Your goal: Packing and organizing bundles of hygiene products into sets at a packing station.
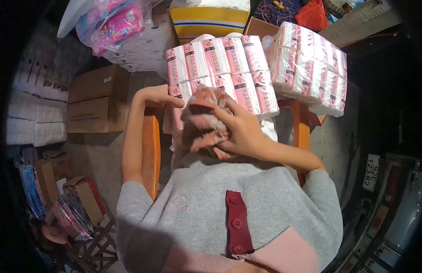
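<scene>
In front of me is a bundle of tissue packs (pixel 238 77) in clear wrap, pink and white, with the packs standing in two rows. My right hand (pixel 242 129) is closed around a crumpled cloth (pixel 206 118), reddish and whitish, held over the near side of the bundle and partly blurred. At the bundle's left edge, my left hand (pixel 161 95) lays its thumb over the front of the packs. Its fingers are mostly hidden behind the edge, and the hand seems to hold the bundle there.
Another wrapped tissue bundle (pixel 308 68) stands to the right. Orange wooden chair arms (pixel 151 150) flank me. Cardboard boxes (pixel 97 100) and stacked white packs (pixel 35 118) stand at the left. Behind are a yellow box (pixel 210 22) and a red bag (pixel 311 16). A motorbike (pixel 402 204) is at the lower right.
</scene>
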Motion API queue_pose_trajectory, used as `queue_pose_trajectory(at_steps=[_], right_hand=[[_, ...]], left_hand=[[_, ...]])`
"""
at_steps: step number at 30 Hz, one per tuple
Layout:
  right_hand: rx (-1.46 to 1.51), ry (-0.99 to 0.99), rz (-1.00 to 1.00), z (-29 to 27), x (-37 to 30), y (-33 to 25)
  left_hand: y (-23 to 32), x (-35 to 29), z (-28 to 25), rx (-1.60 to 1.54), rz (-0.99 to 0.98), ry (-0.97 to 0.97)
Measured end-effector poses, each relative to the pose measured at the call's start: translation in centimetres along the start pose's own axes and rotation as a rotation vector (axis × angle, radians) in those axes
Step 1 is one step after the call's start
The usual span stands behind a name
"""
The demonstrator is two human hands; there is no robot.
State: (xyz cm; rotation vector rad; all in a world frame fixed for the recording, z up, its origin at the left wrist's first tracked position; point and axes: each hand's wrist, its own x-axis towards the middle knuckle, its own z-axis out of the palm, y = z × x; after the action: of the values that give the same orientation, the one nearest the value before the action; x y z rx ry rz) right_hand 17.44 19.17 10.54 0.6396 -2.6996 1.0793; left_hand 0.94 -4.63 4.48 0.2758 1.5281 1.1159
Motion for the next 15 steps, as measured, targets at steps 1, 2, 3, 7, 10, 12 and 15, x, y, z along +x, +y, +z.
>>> queue_pose_trajectory(at_steps=[1, 2, 3, 7, 10, 12, 15], right_hand=[[-0.001, 0.003, 0.003, 0.0, -0.1, 0.2], [0.021, -0.008, -0.012, 0.0, 0.1, 0.3], [0.043, -0.019, -0.027, 0.0, 0.4, 0.4], [0.005, 0.079, -0.020, 2.0, 4.8, 2.5], [-0.111, 0.144, 0.029, 3.2, 9.4, 3.4], [-0.135, 0.288, -0.039, 4.5, 13.1, 4.5], [-0.237, 0.458, -0.055, 7.1, 19.1, 7.4]], left_hand=[[0.2, -0.2, 0.2, 0.003, -0.001, -0.003], [0.3, -0.3, 0.3, 0.012, -0.002, 0.021], [0.4, -0.4, 0.5, 0.021, -0.003, 0.045], [-0.3, 0.3, -0.4, -0.024, 0.008, 0.001], [-0.5, 0.2, -0.5, -0.236, 0.099, 0.010], [-2.6, 1.2, -1.6, -0.182, 0.070, 0.042], [0.9, -0.6, 0.6, -0.125, -0.037, 0.100]])
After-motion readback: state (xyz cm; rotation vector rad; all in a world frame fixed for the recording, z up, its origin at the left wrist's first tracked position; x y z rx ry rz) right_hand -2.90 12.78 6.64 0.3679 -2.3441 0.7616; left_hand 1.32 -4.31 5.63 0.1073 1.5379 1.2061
